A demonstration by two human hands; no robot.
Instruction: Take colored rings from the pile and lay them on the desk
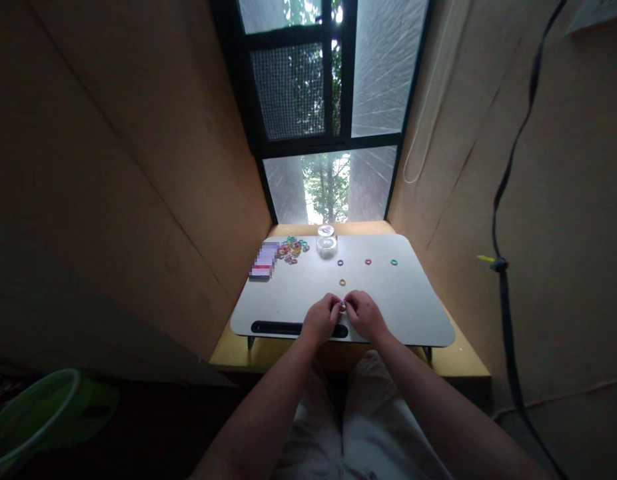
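My left hand (322, 317) and my right hand (363, 313) meet near the front edge of a white lap table (283, 293). Their fingertips pinch a small reddish ring (343, 307), mostly covered by the fingers. Just beyond them lies a yellow ring (342, 283). Farther back, a dark purple ring (340, 263), a red ring (368, 262) and a green ring (394, 263) lie spaced apart in a row. A loose pile of several coloured rings (292, 250) sits at the back left.
Behind the row stands a clear round container (327, 246). A blurred pinkish-purple flat thing (264, 261) lies at the left edge. A black slot (276, 327) runs along the table's front. Wooden walls close in on both sides, a window (331, 187) ahead. A dark strap (503, 300) hangs right.
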